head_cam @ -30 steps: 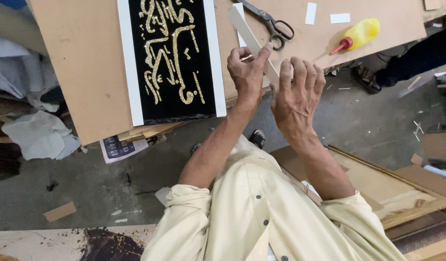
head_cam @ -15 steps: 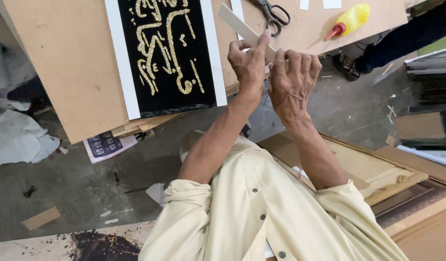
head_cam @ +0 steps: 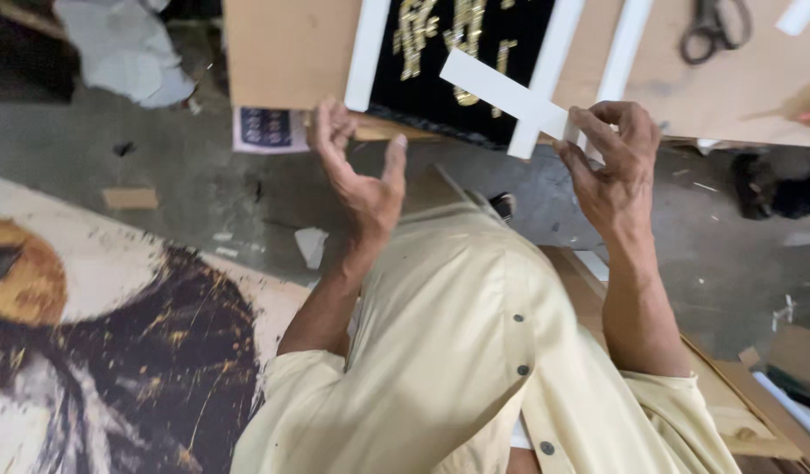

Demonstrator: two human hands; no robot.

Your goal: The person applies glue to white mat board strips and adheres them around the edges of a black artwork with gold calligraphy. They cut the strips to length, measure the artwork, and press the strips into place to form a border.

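near the top centre of the frame, the right hand [head_cam: 611, 167] pinches one end of a white strip [head_cam: 501, 92] between thumb and fingers, holding it angled over a black panel with gold lettering [head_cam: 462, 53]. left of it, the left hand [head_cam: 361, 171] is open and empty, fingers spread, just below the brown board [head_cam: 286, 53]. scissors [head_cam: 712, 26] lie at upper right.

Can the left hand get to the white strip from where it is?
Probably yes. The left hand is open and empty, and nothing lies between it and the white strip, which the right hand pinches at one end.
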